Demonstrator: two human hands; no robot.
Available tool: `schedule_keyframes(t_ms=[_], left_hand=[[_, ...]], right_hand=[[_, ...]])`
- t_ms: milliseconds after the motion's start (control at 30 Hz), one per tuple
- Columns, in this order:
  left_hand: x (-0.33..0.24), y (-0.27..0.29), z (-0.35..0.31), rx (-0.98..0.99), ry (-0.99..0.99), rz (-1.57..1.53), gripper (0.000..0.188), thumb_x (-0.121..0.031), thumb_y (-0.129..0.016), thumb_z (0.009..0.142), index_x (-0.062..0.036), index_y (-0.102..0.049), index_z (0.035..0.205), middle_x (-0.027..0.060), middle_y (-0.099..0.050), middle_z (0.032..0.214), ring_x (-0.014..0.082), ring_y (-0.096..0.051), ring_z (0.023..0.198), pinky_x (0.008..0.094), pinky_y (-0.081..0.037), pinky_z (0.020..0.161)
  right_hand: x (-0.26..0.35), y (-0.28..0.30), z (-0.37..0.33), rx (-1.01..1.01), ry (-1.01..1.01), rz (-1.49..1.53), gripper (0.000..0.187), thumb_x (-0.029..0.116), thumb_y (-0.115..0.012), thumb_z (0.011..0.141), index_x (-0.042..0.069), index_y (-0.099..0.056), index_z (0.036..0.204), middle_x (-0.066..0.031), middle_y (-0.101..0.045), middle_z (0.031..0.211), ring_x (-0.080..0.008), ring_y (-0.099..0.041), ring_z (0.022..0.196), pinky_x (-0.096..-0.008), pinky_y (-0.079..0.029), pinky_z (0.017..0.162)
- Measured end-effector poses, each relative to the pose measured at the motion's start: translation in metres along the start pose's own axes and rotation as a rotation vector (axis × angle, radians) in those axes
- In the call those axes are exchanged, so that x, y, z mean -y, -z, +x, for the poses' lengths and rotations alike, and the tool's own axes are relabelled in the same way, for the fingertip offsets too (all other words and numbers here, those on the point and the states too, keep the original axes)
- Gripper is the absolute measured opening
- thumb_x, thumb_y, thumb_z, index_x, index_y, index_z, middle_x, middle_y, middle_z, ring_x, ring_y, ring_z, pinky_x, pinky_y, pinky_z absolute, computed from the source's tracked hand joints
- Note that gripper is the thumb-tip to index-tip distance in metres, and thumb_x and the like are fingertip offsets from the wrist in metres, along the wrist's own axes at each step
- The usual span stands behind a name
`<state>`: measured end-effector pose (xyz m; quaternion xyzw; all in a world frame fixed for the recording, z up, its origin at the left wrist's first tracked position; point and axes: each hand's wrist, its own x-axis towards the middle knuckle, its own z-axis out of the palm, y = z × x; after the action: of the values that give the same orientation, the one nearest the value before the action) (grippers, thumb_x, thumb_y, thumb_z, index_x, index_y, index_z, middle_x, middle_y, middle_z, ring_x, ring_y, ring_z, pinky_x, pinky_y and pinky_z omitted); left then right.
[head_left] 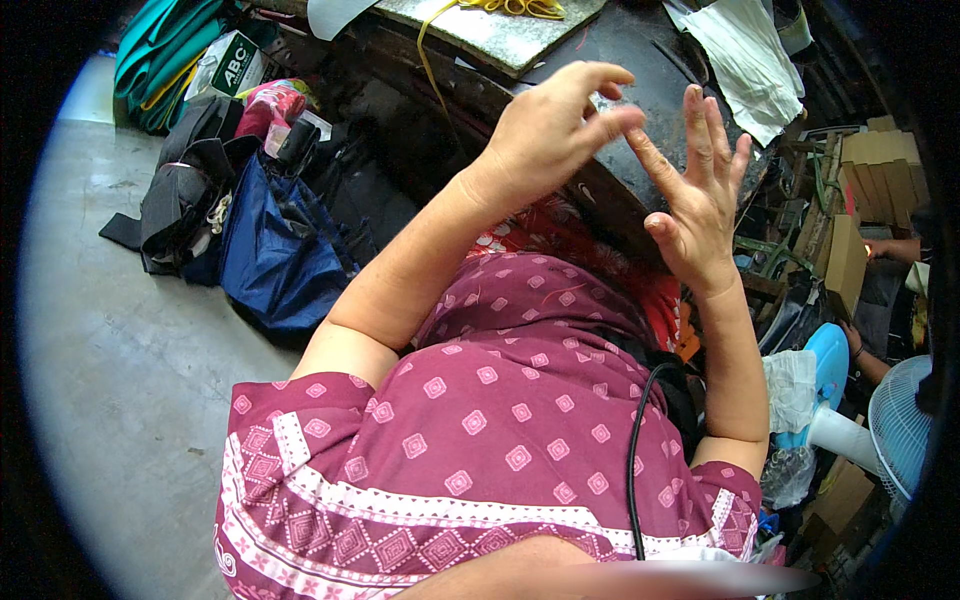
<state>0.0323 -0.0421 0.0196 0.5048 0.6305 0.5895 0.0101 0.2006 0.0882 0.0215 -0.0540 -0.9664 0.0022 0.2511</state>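
My left hand (560, 125) is raised over the near edge of the dark worktable (640, 150). Its fingers are curved, with the thumb apart from the forefinger, and I see nothing held in it. The thumb, slightly blurred, meets the tip of my right forefinger. To its right, my right hand (697, 190) is held up with its palm facing me and its fingers spread. Beyond my hands, a coil of yellow strap (515, 8) lies on a pale speckled slab (490, 45), with one end hanging over the edge.
Crumpled white sheets (745, 65) lie at the table's right. Dark blue fabric (280, 240), black bags (180, 190) and green folded material (160, 60) crowd the floor at left. Brown cardboard boxes (880, 175), another person's hand (882, 249) and a fan (905, 420) are at right.
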Motion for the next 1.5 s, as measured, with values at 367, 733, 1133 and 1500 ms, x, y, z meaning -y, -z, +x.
schedule_keyframes(t_ms=[367, 733, 1133, 1500], left_hand=[[0.002, -0.013, -0.011, 0.011, 0.062, 0.05, 0.021, -0.018, -0.064, 0.094, 0.0014, -0.068, 0.088, 0.0107, -0.063, 0.069, 0.0173, -0.061, 0.062, 0.0305, -0.048, 0.059], [-0.002, -0.005, -0.01, 0.034, 0.095, 0.049, 0.031, -0.031, -0.066, 0.091, 0.0006, -0.067, 0.091, 0.0153, -0.068, 0.075, 0.0303, -0.067, 0.067, 0.0368, -0.052, 0.063], [-0.001, -0.022, -0.02, 0.025, -0.161, 0.564, 0.014, -0.017, -0.064, 0.084, -0.0061, -0.061, 0.077, 0.0111, -0.064, 0.074, 0.0295, -0.066, 0.066, 0.0382, -0.054, 0.06], [0.0, 0.01, 0.0, 0.013, -0.149, 0.308, 0.025, -0.03, -0.066, 0.092, -0.0072, -0.069, 0.101, 0.0133, -0.068, 0.087, 0.028, -0.066, 0.073, 0.0341, -0.052, 0.066]], right_hand=[[0.006, 0.0, -0.001, -0.003, 0.037, -0.118, 0.081, 0.083, -0.015, 0.086, 0.036, -0.058, 0.136, -0.0074, -0.014, 0.164, -0.0299, -0.011, 0.15, -0.0647, 0.004, 0.113], [0.007, 0.0, 0.0, -0.03, -0.001, -0.119, 0.077, 0.081, -0.016, 0.088, 0.037, -0.059, 0.135, -0.006, -0.016, 0.164, -0.0289, -0.012, 0.15, -0.0612, 0.007, 0.115], [0.014, 0.001, -0.001, -0.029, 0.015, -0.229, 0.081, 0.08, -0.012, 0.089, 0.033, -0.065, 0.128, -0.0083, -0.018, 0.163, -0.028, -0.013, 0.15, -0.0593, 0.008, 0.115], [0.013, 0.004, 0.001, -0.046, -0.011, -0.157, 0.079, 0.079, -0.012, 0.089, 0.037, -0.066, 0.127, -0.0093, -0.019, 0.163, -0.0282, -0.014, 0.15, -0.0588, 0.007, 0.115]])
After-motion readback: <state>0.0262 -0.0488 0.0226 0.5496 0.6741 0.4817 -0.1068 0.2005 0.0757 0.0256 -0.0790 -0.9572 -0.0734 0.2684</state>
